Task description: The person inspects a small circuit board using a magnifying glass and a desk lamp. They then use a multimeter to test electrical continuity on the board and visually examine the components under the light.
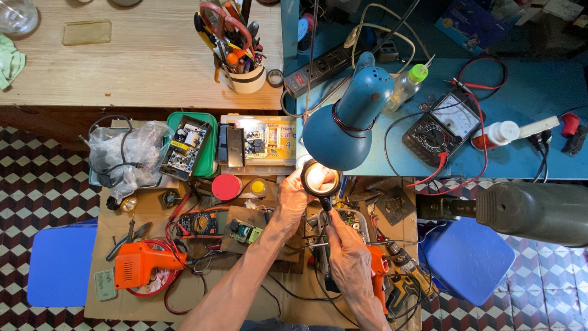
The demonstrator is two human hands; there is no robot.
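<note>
Head view, centre of frame: left hand (293, 199) raised, fingers curled round the rim of a round magnifying glass (320, 179), lens glowing under the blue desk lamp (346, 119). Just below, right hand (348, 254) closed on the magnifier's dark handle, pinching it near the lens. Lower left: orange glue gun (139, 263) on the cardboard-covered bench beside an orange multimeter (205, 224). Upper right: analogue meter (442, 127) on the blue table (527, 153). Upper centre: pen cup (244, 76).
</note>
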